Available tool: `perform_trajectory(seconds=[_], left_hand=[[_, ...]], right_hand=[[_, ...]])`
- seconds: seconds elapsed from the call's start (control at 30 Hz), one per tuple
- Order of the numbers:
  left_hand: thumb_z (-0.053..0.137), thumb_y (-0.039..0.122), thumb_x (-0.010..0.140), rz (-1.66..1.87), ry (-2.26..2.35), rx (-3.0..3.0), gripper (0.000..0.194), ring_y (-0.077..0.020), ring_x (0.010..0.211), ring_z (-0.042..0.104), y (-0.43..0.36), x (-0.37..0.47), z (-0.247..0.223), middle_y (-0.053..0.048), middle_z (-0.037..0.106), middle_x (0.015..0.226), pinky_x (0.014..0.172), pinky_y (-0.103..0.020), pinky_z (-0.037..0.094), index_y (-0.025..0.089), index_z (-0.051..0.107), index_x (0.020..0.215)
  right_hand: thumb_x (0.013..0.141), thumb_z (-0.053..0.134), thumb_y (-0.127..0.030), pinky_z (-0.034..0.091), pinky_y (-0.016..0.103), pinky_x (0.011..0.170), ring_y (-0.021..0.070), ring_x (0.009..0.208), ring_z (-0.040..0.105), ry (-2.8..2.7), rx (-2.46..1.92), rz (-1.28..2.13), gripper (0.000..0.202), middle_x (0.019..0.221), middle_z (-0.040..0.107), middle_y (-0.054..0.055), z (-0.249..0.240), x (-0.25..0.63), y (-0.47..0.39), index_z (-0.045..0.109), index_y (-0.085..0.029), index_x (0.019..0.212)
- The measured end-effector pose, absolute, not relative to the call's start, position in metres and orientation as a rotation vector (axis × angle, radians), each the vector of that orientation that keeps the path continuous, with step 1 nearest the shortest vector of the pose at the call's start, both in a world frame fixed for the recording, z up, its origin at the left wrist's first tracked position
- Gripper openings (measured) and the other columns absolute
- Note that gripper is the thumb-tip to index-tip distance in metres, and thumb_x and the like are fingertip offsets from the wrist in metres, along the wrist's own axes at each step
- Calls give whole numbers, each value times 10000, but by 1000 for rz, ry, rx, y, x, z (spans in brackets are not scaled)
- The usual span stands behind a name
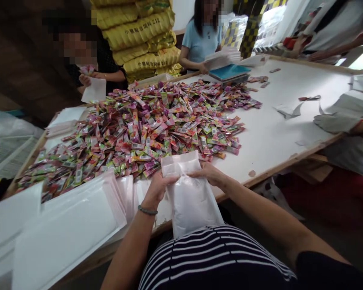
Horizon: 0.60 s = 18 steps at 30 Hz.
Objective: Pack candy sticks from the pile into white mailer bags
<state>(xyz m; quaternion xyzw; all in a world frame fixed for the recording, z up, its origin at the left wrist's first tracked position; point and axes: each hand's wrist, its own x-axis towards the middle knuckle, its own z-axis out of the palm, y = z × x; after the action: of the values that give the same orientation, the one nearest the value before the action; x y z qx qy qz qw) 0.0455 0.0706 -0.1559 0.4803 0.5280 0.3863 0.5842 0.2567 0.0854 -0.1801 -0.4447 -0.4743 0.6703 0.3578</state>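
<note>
A white padded envelope point(193, 201) hangs upright in front of my striped shirt, its top near the table's front edge. My left hand point(159, 187) grips its upper left side, thumb lying across the front. On the upper right, my right hand point(210, 174) pinches the same envelope, fingers closed on it. Whatever is inside the envelope is hidden. Just beyond it lies a wide heap of small colourful wrapped packets point(157, 129). To the left of my left hand, a stack of flat white envelopes point(69, 221) overlaps the near edge of the heap.
Wooden edging point(260, 179) borders the white table. Across it, one person holds a white envelope point(95, 89); another stands by a blue-topped tray point(230, 72). A gloved hand point(335, 122) rests at the right, near paper scraps point(290, 111). Yellow sacks point(142, 34) are stacked behind.
</note>
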Motion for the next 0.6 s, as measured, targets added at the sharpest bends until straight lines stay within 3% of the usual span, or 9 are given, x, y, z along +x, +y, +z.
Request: perform_trajectory(seconds=[0.07, 0.13, 0.23, 0.3, 0.43, 0.5, 0.6], left_hand=[[813, 403, 561, 868, 1352, 1259, 493, -234, 760, 678, 74, 40, -174, -107, 753, 885, 701, -351, 543, 99, 713, 936], [789, 387, 586, 880, 1450, 1342, 377, -220, 720, 656, 72, 34, -189, -87, 745, 811, 694, -354, 534, 112, 725, 836], [757, 287, 624, 906, 1555, 1475, 165, -231, 815, 627, 64, 29, -198, -58, 730, 791, 807, -385, 510, 170, 725, 736], [717, 221, 661, 917, 1588, 1573, 90, -242, 923, 607, 58, 26, -195, -55, 727, 840, 912, -406, 469, 199, 727, 748], [624, 198, 781, 806, 1560, 1968, 159, -238, 950, 634, 50, 18, -182, -74, 727, 933, 923, -398, 484, 197, 723, 905], [535, 159, 849, 670, 1511, 2287, 250, -224, 966, 656, 44, 13, -180, -86, 724, 1027, 887, -365, 519, 190, 699, 1035], [455, 89, 875, 485, 1498, 2579, 388, -220, 1083, 639, 31, 5, -182, -107, 672, 1214, 918, -346, 528, 187, 632, 1206]], right_hand=[[491, 823, -506, 511, 341, 697, 203, 702, 630, -1279, -1184, 1692, 493, 760, 707, 44, -201, 254, 94, 711, -129, 788], [570, 786, -484, 494, 319, 685, 187, 680, 609, -1502, -1227, 1523, 379, 687, 672, 11, -218, 262, 94, 700, -145, 716], [717, 702, -394, 469, 303, 707, 182, 711, 587, -1844, -1213, 1097, 236, 657, 641, 8, -227, 276, 88, 671, -172, 643], [772, 654, -308, 461, 308, 742, 197, 786, 591, -1955, -1168, 811, 154, 746, 671, 43, -222, 280, 82, 684, -175, 700], [830, 566, -181, 449, 291, 741, 191, 811, 614, -2108, -1139, 530, 147, 839, 699, 75, -202, 284, 75, 708, -172, 866], [869, 513, -160, 445, 279, 731, 178, 786, 634, -2212, -1144, 526, 207, 820, 713, 64, -197, 290, 72, 717, -185, 890], [909, 468, -167, 455, 277, 791, 175, 886, 664, -2307, -1093, 601, 269, 950, 745, 55, -198, 303, 66, 715, -207, 1009]])
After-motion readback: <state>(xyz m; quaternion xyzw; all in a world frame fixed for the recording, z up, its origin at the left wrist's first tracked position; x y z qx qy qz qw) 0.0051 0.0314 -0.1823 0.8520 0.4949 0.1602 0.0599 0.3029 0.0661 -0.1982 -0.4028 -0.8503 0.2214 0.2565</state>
